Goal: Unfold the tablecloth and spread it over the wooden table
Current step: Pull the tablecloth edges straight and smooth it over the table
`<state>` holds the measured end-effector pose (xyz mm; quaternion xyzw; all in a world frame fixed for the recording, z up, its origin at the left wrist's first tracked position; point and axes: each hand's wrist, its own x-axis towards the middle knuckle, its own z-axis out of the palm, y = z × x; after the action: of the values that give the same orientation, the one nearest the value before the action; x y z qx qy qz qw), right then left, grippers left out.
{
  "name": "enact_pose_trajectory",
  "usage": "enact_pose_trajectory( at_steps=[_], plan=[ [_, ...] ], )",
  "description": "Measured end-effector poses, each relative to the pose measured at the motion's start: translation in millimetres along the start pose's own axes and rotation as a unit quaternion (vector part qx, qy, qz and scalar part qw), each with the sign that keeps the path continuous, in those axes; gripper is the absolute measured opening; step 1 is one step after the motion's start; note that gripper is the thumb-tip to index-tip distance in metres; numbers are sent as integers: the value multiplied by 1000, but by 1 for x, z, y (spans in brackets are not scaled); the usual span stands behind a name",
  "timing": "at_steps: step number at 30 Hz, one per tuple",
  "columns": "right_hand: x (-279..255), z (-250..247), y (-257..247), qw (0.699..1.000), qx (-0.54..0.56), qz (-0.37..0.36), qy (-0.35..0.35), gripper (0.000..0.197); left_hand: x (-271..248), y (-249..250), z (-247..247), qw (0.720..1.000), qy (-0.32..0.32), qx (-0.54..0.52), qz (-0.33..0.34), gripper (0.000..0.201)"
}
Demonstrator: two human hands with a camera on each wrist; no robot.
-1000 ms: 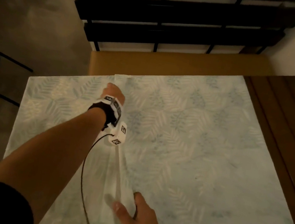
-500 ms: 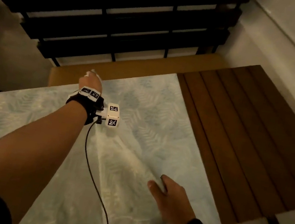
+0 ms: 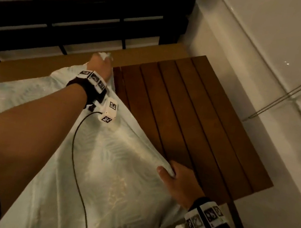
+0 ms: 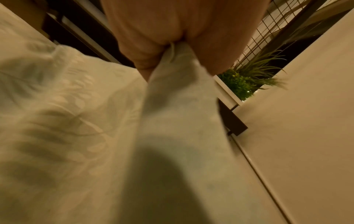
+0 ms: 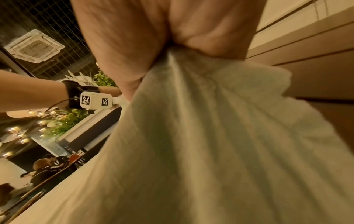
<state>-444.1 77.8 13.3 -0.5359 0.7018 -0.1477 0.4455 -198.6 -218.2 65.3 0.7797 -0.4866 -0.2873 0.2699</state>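
A pale tablecloth (image 3: pixel 109 166) with a faint leaf print covers the left part of the dark slatted wooden table (image 3: pixel 193 125). My left hand (image 3: pixel 102 66) grips the cloth's far edge, lifted off the table, with a bunch of fabric sticking out past the fingers. My right hand (image 3: pixel 173 174) grips the near part of the same edge, thumb on top. The fold between the hands rises off the slats. Close up, the tablecloth (image 4: pixel 172 106) is bunched in my left fist (image 4: pixel 172 44), and the tablecloth (image 5: pixel 210 121) hangs from my right fist (image 5: pixel 168 48).
A tan bench seat (image 3: pixel 54 62) runs behind the table under a black slatted backrest (image 3: pixel 83 9). A pale wall (image 3: pixel 275 55) stands to the right. The right wrist view shows plants (image 5: pixel 63 121) and seated people (image 5: pixel 47 168) far off.
Both hands have carried the cloth's edge to the right and lifted it. The fold now stands higher. The head view has swung right, so more bare slats show.
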Motion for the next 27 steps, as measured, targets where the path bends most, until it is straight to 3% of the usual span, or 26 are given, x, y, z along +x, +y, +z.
enact_pose_trajectory(
  at_steps=[8, 21, 27],
  plan=[
    [33, -93, 68, 999, -2, 31, 23, 18, -21, 92, 102, 995, -64, -31, 74, 45],
    [131, -258, 189, 999, -42, 11, 9, 26, -48, 219, 277, 996, -56, -15, 72, 43],
    [144, -300, 235, 997, -39, 69, -2, 17, -62, 248, 340, 982, -151, 4, 109, 39]
  ],
)
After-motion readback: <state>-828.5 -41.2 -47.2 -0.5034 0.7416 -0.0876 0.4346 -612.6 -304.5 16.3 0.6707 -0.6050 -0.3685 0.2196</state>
